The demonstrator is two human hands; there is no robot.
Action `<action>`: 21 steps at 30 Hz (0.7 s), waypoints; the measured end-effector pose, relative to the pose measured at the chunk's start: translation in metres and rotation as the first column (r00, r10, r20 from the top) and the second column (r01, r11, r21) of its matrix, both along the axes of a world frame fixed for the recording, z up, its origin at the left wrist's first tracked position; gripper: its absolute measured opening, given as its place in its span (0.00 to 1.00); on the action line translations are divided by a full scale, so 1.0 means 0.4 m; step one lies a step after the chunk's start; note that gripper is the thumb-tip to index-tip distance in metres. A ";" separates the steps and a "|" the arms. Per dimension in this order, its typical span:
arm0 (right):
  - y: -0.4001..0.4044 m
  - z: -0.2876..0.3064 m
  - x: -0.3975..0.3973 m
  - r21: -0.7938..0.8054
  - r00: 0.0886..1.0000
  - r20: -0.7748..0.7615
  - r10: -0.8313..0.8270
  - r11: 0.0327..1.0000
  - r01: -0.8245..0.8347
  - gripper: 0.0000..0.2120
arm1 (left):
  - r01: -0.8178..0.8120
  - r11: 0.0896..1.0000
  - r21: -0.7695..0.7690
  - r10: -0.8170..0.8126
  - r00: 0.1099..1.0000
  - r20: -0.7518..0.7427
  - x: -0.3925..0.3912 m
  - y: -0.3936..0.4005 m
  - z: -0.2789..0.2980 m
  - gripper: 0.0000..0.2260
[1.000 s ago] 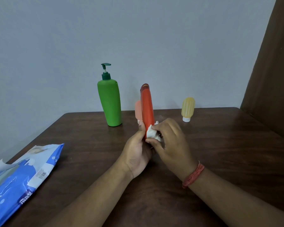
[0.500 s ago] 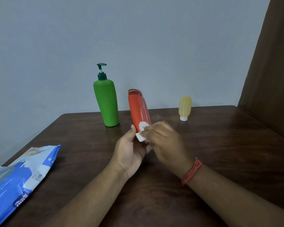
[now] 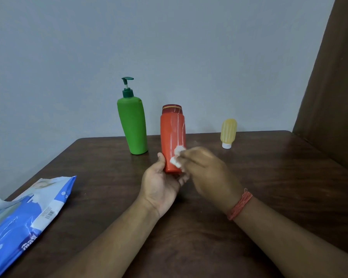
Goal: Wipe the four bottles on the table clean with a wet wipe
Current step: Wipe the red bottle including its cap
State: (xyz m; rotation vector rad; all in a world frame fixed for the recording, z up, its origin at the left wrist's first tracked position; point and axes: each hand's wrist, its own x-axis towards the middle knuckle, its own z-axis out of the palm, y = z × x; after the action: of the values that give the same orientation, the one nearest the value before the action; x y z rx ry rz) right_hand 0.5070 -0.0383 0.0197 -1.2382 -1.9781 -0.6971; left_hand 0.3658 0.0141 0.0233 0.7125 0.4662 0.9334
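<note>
Hands work mid-desk: the left hand (image 3: 160, 182) grips the orange bottle (image 3: 172, 137) by its base, upright, so its face is exposed; the right hand (image 3: 206, 169) pinches the wet wipe (image 3: 176, 156) against it.

- dark brown wooden table (image 3: 269, 187), grain visible, far edge against the wall.
- plain grey-blue wall (image 3: 169, 47) behind the table.
- brown panel (image 3: 333, 97) at right, standing beside the table's far right corner.
- red thread wristband (image 3: 239, 206), wound round a wrist.
</note>
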 end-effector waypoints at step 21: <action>0.047 0.005 0.110 0.144 0.980 -0.178 -0.085 0.983 0.111 0.19 | 0.243 0.951 0.194 -0.197 0.954 -0.226 -0.006 0.016 -0.039 0.24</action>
State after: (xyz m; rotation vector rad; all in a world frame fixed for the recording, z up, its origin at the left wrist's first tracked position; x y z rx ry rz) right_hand 0.5510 -0.0196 0.0218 -1.2651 -1.7002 -0.7504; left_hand 0.3632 0.0204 0.0077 1.0477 0.4562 0.7082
